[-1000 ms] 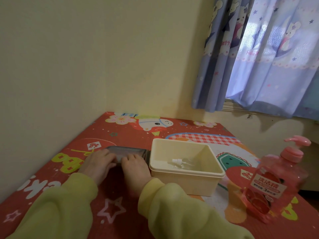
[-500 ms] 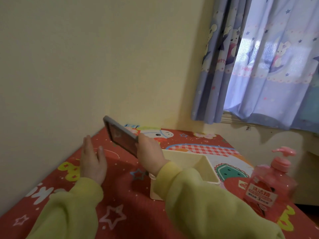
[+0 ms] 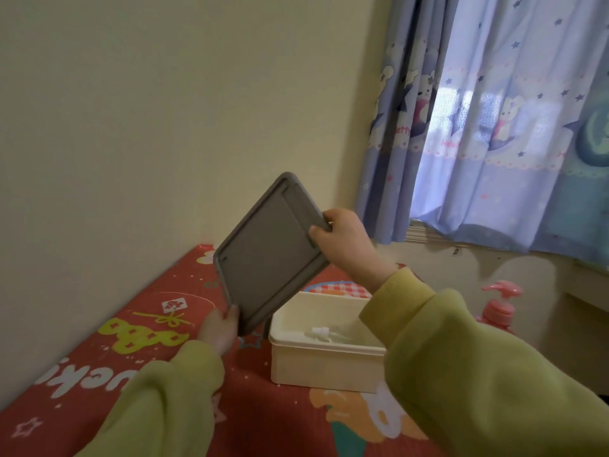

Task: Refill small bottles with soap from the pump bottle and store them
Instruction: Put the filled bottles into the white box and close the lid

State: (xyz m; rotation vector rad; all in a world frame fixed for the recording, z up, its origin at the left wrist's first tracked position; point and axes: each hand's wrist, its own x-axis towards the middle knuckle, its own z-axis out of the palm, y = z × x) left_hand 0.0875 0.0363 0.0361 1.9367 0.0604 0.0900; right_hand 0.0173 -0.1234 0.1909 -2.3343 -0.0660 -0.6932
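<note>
The two yellow-green sleeves [image 3: 478,374] are filling the near part of the head view, one from each lower corner. The left hand [image 3: 219,331] is gripping the lower corner of the lid [image 3: 267,258]. Its fingers [image 3: 233,312] are curling against the lid's edge; how they are lying behind the lid cannot be told. The right hand [image 3: 342,242] is pinching the lid's upper right edge, with the thumb lying on the near face and the other fingers wrapping behind.

The lid is grey, flat and rectangular with rounded corners. It is hanging tilted in the air, clear of the bench, above the left part of the box [image 3: 326,367].

The box is cream-coloured, is standing open on the bench, and is partly hidden by the right sleeve. One small clear bottle [image 3: 333,334] with a white cap is lying on its side inside the box.

The bench is carrying a red printed mat [image 3: 158,328], which is running back to the wall [image 3: 164,110].

The pink pump bottle [image 3: 499,308] is standing upright to the right, well apart from the box, with its lower body hidden behind the right sleeve.

A blue cartoon-print curtain [image 3: 494,127] is hanging at the far right.
</note>
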